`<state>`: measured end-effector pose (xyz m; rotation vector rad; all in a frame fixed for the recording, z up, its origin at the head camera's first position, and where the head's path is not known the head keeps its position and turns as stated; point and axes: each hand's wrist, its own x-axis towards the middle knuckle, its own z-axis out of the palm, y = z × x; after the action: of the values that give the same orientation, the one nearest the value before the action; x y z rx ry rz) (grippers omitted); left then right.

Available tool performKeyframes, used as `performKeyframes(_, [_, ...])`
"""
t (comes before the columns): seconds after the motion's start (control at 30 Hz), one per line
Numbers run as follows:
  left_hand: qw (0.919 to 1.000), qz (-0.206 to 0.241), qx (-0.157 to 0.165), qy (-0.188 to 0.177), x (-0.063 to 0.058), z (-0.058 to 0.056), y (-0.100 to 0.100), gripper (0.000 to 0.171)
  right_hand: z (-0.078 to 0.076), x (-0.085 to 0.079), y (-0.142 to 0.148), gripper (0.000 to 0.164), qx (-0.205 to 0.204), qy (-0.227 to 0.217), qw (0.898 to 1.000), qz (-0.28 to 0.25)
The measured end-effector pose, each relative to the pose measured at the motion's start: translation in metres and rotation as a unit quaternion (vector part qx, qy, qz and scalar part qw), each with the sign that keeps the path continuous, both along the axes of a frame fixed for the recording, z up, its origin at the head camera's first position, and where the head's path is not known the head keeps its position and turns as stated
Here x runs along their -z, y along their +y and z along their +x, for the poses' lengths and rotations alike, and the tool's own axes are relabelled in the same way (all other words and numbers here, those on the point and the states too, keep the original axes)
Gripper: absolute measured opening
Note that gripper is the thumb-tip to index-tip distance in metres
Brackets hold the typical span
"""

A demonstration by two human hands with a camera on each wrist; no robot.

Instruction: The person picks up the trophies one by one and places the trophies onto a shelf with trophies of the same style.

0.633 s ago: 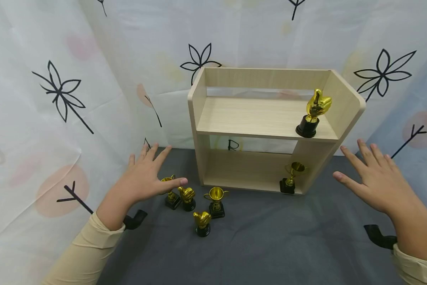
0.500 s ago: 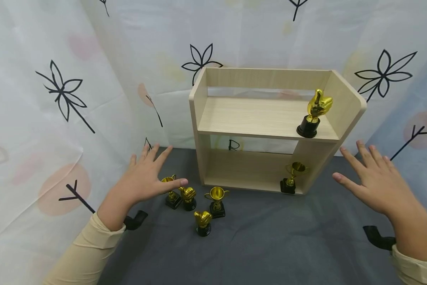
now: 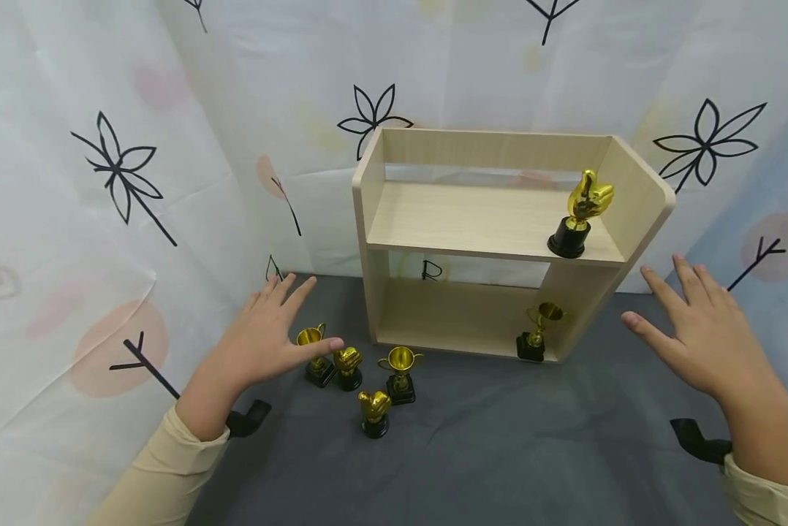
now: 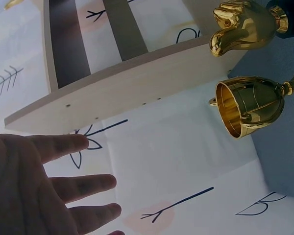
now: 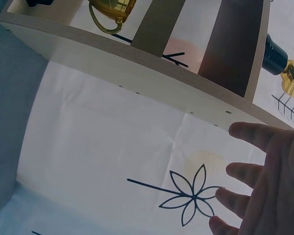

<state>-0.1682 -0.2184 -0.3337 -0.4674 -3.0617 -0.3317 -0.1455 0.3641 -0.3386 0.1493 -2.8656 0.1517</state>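
Right hand (image 3: 706, 343) sits slightly farther right than before, fingers apart, holding nothing. Left hand (image 3: 252, 343), left of frame: fingers apart, holding nothing. Four trophies (image 3: 401, 363) stand lower centre-left; two on shelf (image 3: 466, 212), right of centre.

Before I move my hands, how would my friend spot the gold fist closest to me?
Find the shelf, then the grey cloth in front of its left end. Your fist tops a round black base there, near two cups and another fist. That other fist stands farther back, between the cups; yours is alone out front.
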Motion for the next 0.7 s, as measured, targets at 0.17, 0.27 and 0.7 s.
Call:
performKeyframes(0.17, [0.9998, 0.004, 0.011, 0.013, 0.003, 0.001, 0.001, 0.113, 0.003, -0.003, -0.002, 0.092, 0.013, 0.017, 1.000, 0.002])
performKeyframes(0.27, [0.9996, 0.007, 0.017, 0.021, 0.004, 0.002, 0.002, 0.112, 0.005, -0.003, -0.003, 0.093, 0.019, 0.026, 0.999, 0.000])
performKeyframes(0.7, [0.9959, 0.057, 0.023, 0.066, 0.014, 0.015, 0.009, 0.109, 0.003, -0.011, -0.005, 0.094, 0.052, 0.073, 0.996, -0.009])
